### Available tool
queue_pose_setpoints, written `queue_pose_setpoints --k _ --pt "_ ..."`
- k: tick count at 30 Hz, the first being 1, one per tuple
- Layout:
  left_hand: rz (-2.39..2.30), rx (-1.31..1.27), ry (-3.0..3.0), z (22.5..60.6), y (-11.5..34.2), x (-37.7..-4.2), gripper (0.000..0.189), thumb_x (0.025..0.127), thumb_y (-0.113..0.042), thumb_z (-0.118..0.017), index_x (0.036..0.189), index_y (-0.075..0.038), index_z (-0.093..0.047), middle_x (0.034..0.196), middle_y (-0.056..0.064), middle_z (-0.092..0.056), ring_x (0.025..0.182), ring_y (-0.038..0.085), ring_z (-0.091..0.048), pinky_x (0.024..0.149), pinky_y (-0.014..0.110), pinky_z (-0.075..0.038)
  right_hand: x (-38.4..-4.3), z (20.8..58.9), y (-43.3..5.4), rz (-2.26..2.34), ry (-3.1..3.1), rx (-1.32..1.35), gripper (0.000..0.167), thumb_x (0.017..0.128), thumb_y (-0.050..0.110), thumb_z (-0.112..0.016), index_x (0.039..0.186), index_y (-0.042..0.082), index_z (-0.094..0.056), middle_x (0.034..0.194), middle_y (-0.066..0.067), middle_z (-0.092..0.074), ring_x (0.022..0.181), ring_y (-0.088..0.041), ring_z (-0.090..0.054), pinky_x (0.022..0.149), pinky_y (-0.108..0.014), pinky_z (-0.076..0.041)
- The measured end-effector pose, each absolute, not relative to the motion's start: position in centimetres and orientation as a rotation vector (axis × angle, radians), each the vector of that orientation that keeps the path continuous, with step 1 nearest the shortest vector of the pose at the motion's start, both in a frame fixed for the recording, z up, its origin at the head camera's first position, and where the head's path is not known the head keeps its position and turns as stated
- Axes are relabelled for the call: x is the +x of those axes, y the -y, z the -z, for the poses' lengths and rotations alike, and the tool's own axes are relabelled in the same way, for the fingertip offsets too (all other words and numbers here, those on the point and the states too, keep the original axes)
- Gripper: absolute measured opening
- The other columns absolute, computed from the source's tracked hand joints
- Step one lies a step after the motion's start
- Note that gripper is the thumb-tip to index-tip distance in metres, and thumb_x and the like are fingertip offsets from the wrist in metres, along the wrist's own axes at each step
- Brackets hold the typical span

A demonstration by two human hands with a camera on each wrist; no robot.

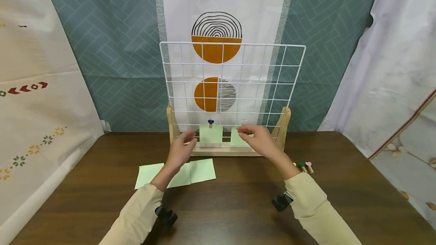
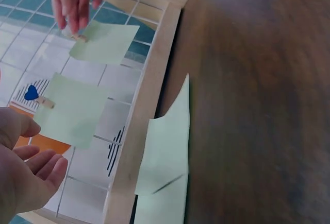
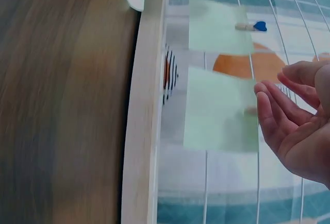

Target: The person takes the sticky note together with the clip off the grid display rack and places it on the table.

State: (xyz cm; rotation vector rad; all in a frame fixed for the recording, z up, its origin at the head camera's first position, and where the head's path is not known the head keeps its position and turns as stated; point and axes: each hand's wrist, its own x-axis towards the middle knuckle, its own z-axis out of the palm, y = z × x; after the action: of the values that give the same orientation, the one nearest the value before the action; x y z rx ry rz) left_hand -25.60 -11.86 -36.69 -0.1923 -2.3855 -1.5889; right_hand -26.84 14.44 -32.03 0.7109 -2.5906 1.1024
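Observation:
My left hand [image 1: 180,148], fingers loosely bent and holding nothing, is beside a pale green paper note [image 1: 211,135] on a white wire grid [image 1: 269,44]. A small wooden clothespin with a blue heart [image 2: 31,92] fastens that note's top edge. My right hand [image 1: 259,141] is at the top edge of a second green note [image 3: 219,113], which hangs to the right of the first. A second clothespin [image 2: 80,37] sits on that note, partly hidden by my right fingers. In the right wrist view, a gap shows between the right thumb and fingers.
The grid stands in a light wooden base [image 1: 225,151] on a dark brown table [image 1: 231,207]. Several loose green notes [image 1: 203,170] lie in front, to the left. At the right lie small clothespins with pink [image 1: 308,164], green [image 1: 302,165] and yellow tops, the yellow partly hidden.

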Motion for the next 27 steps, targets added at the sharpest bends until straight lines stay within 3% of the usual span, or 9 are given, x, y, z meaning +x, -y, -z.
queue_pose_setpoints --k 7,19,22,27 --pt "1.586 -0.203 2.349 36.1 10.7 -26.6 0.035 0.095 -0.003 -0.056 0.127 0.011 -0.054 0.124 0.025 -0.058 0.114 0.036 -0.055 0.097 0.046 -0.042 -27.5 31.5 -11.9 -1.144 2.546 0.732 0.034 0.093 0.011 -0.062 0.125 0.0 -0.062 0.115 -0.014 -0.067 0.105 -0.03 -0.063 0.091 -0.046 -0.047" --pt "1.605 -0.185 2.365 36.0 9.9 -27.5 0.038 0.096 -0.003 -0.054 0.131 0.012 -0.049 0.125 0.028 -0.056 0.114 0.039 -0.055 0.095 0.047 -0.044 -28.5 30.6 -8.9 -1.203 2.563 0.742 0.033 0.096 0.011 -0.058 0.127 0.002 -0.062 0.119 -0.014 -0.066 0.111 -0.029 -0.06 0.092 -0.043 -0.047" --pt "1.582 -0.173 2.37 35.9 9.9 -27.7 0.037 0.095 -0.004 -0.055 0.128 0.012 -0.051 0.122 0.028 -0.057 0.113 0.039 -0.056 0.095 0.047 -0.045 -28.6 30.4 -8.2 -1.214 2.569 0.729 0.033 0.096 0.011 -0.058 0.128 0.002 -0.062 0.119 -0.014 -0.066 0.112 -0.028 -0.061 0.09 -0.04 -0.049" --pt "1.55 -0.148 2.382 35.7 9.8 -27.8 0.034 0.094 -0.005 -0.056 0.124 0.012 -0.054 0.118 0.027 -0.059 0.111 0.038 -0.056 0.094 0.046 -0.045 -29.1 30.4 -7.4 -1.247 2.573 0.722 0.034 0.095 0.008 -0.059 0.128 -0.001 -0.061 0.12 -0.015 -0.065 0.1 -0.026 -0.067 0.075 -0.031 -0.055"
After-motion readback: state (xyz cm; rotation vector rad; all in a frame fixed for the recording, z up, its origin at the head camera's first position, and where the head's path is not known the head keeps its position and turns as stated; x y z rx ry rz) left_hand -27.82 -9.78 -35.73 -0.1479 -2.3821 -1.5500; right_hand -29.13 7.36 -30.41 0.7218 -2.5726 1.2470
